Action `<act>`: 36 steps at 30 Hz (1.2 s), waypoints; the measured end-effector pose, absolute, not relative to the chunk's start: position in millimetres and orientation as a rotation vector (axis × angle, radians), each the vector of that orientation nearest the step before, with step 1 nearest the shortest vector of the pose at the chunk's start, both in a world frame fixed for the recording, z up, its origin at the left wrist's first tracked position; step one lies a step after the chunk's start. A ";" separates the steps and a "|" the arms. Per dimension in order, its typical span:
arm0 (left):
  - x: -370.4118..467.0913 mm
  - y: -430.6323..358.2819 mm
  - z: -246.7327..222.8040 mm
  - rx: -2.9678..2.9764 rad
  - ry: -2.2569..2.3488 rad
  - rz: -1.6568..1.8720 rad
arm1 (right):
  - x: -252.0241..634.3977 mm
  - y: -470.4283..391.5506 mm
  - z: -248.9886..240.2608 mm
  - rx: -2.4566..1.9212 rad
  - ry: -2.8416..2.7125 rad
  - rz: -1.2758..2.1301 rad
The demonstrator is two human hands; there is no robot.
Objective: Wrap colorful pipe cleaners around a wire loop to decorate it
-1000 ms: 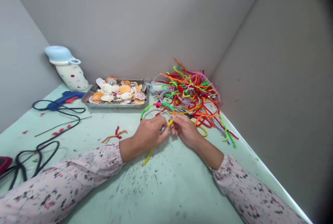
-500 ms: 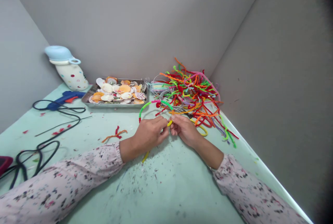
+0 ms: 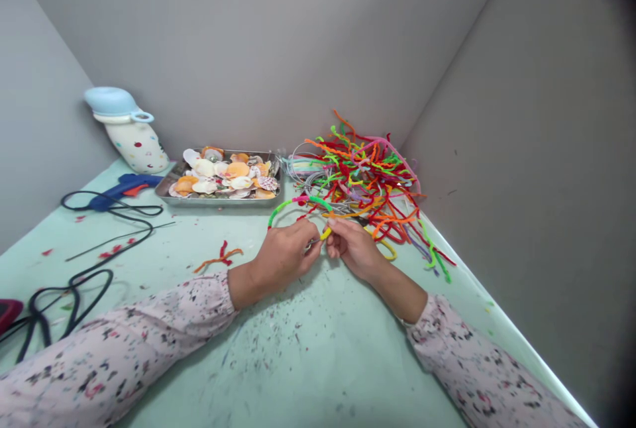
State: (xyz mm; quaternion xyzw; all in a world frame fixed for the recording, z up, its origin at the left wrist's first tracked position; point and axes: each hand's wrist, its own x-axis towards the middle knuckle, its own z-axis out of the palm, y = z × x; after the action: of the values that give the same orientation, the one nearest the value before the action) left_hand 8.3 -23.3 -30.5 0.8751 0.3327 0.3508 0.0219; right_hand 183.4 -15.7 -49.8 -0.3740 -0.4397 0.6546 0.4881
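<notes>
A ring of wire wrapped in pipe cleaners [image 3: 284, 205], green, pink and teal along its upper arc, rises behind my two hands. My left hand [image 3: 285, 254] is closed in a pinch at the ring's near side, where a short bit of bare wire shows by the fingertips. Just beside it, a yellow wrapped stretch [image 3: 325, 233] runs into the fingers of my right hand [image 3: 355, 248], which are closed on the ring. The part of the ring inside my left fist is hidden.
Behind my right hand lies a tangled heap of colourful pipe cleaners [image 3: 358, 169] with wire loops. A metal tray [image 3: 223, 202] of seashells stands at the back. Leftward are a blue glue gun [image 3: 116, 191], a dark cord [image 3: 106, 229], a bottle [image 3: 136, 143] and an orange-red twist [image 3: 219, 259].
The yellow tail that hung below my left hand is out of sight now. A bit of bare wire shows between my hands, and the ring has shifted slightly right.
</notes>
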 end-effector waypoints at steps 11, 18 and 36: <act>7.9 -22.4 -30.4 2.817 1.051 1.092 | 183.1 -17.8 -47.0 -0.904 -1.073 1.590; 7.6 -19.6 -34.9 2.688 1.082 1.062 | 183.7 -17.4 -43.7 -0.846 -0.978 1.641; 9.3 -26.7 -16.3 2.420 1.027 1.634 | 186.6 -13.2 -47.6 -0.820 -0.799 1.408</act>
State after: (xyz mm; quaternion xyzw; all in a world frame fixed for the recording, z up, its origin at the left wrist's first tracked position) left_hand 9.3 -26.7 -16.3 0.7816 0.3318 0.5276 0.0232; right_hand 186.6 -13.2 -47.6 -0.3560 -0.3468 0.6115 0.6157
